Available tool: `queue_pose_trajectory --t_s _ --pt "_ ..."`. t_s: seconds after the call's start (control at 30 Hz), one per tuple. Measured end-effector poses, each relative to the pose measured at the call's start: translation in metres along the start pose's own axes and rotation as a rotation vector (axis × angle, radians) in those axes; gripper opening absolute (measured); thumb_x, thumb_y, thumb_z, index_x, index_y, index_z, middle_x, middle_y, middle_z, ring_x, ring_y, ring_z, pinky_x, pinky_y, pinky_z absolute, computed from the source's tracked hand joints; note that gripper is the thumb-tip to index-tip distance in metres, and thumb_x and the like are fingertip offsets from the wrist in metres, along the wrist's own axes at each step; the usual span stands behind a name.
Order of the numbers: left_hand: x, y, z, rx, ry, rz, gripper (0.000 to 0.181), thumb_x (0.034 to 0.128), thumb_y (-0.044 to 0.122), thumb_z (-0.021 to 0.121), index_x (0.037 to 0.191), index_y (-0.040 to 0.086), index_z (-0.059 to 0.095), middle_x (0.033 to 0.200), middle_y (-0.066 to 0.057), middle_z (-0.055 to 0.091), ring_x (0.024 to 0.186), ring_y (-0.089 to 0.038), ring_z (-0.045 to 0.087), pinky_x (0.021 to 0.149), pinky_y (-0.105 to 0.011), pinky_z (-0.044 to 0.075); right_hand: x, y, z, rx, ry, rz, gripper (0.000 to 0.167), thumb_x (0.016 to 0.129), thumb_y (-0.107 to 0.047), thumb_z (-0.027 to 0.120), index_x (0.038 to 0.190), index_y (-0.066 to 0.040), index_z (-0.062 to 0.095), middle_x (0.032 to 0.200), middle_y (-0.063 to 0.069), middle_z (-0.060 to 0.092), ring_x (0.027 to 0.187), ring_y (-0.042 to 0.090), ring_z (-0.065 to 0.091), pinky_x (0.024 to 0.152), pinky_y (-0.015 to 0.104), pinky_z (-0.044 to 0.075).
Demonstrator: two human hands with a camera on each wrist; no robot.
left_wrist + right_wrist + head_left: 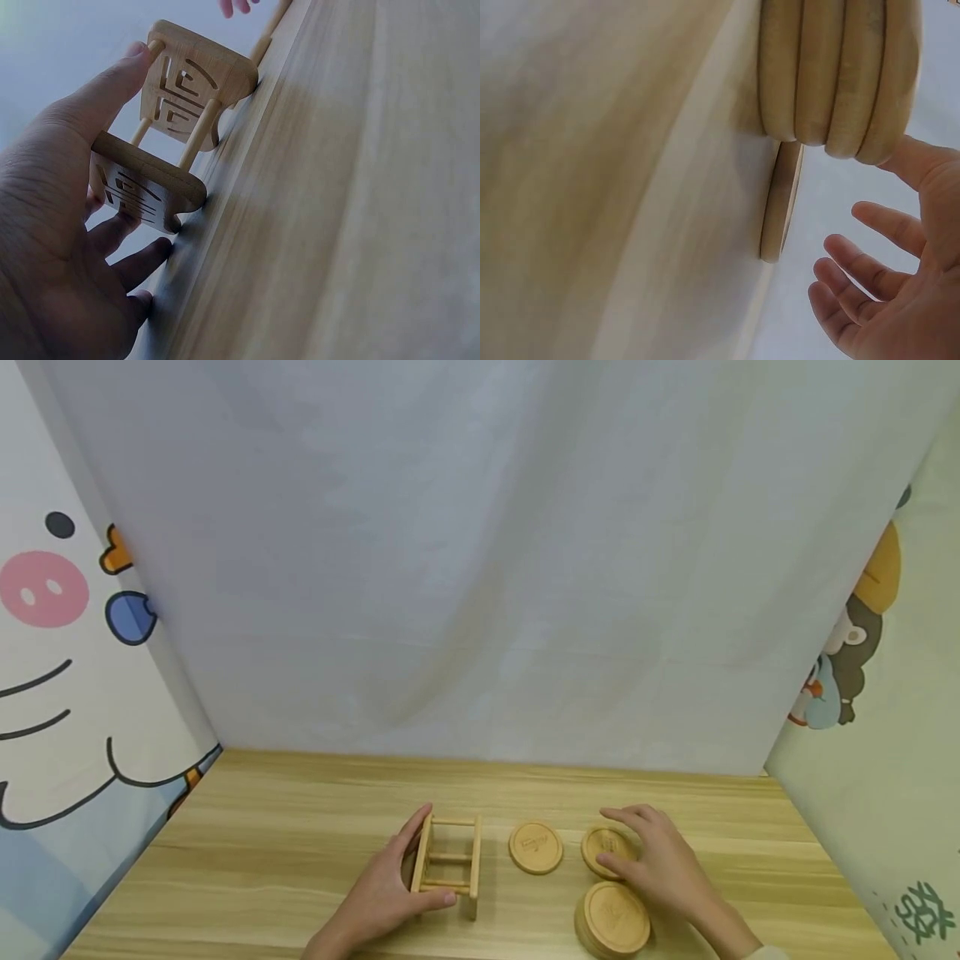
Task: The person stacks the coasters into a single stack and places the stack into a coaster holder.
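Note:
A small wooden coaster rack, two cut-out side panels joined by rods, stands on the table. My left hand holds it, thumb along the near rod and fingers around the left panel; the left wrist view shows the thumb reaching over the rack. To the right lie round wooden coasters: a single engraved coaster, another coaster under my right hand, and a stack of several nearer me. In the right wrist view, the right hand's spread fingers are apart from the low coaster.
The wood-grain table ends at a pale hanging curtain. Cartoon-printed sheets stand at the left and right. The coaster stack sits close by the right thumb.

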State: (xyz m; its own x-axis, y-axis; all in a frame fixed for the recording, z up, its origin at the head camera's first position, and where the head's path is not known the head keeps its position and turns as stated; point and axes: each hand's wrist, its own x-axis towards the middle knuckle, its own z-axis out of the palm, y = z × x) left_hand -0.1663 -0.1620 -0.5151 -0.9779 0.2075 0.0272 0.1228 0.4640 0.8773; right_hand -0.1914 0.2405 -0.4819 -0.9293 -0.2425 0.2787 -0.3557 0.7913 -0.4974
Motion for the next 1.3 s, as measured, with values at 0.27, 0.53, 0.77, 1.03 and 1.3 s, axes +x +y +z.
queue_pose_trajectory --t_s 0.27,0.53,0.77,1.03,1.3 --pt "0.0 -0.002 0.003 -0.004 0.001 0.011 0.12 0.0828 0.046 0.098 0.178 0.026 0.029 0.17 -0.021 0.048 0.151 -0.042 0.052 0.116 -0.07 0.046 0.002 0.003 0.001 -0.001 -0.065 0.02 0.06 0.089 -0.033 0.096 0.14 -0.008 0.076 0.131 0.013 0.07 0.123 0.04 0.064 0.097 0.063 0.058" --pt "-0.005 -0.005 0.006 -0.022 -0.007 -0.016 0.121 0.0831 0.048 0.098 0.179 0.027 0.027 0.17 -0.02 0.047 0.152 -0.042 0.051 0.116 -0.071 0.045 0.0 0.005 0.002 -0.032 -0.074 0.01 0.062 0.087 -0.036 0.098 0.139 -0.009 0.077 0.13 0.011 0.071 0.122 0.038 0.065 0.097 0.062 0.058" --pt "-0.005 0.0 0.0 -0.004 0.007 0.006 0.121 0.0822 0.046 0.099 0.178 0.027 0.028 0.171 -0.02 0.046 0.153 -0.042 0.051 0.117 -0.071 0.044 0.008 0.005 0.006 -0.029 -0.089 -0.004 0.065 0.085 -0.04 0.099 0.137 -0.009 0.077 0.128 0.009 0.072 0.12 0.035 0.065 0.096 0.06 0.058" --pt "-0.003 0.001 0.0 -0.012 0.002 0.012 0.121 0.082 0.044 0.099 0.178 0.028 0.028 0.17 -0.019 0.047 0.152 -0.04 0.052 0.117 -0.07 0.045 0.011 0.006 0.005 -0.018 -0.135 0.012 0.066 0.084 -0.039 0.099 0.138 -0.008 0.076 0.125 0.01 0.071 0.118 0.036 0.066 0.095 0.06 0.058" --pt "-0.003 0.0 0.0 -0.006 0.002 0.013 0.121 0.0818 0.046 0.099 0.178 0.029 0.028 0.171 -0.019 0.047 0.153 -0.04 0.051 0.118 -0.071 0.043 0.011 0.008 0.006 -0.024 -0.133 0.005 0.067 0.082 -0.038 0.101 0.137 -0.006 0.077 0.124 0.011 0.072 0.117 0.039 0.068 0.097 0.062 0.058"
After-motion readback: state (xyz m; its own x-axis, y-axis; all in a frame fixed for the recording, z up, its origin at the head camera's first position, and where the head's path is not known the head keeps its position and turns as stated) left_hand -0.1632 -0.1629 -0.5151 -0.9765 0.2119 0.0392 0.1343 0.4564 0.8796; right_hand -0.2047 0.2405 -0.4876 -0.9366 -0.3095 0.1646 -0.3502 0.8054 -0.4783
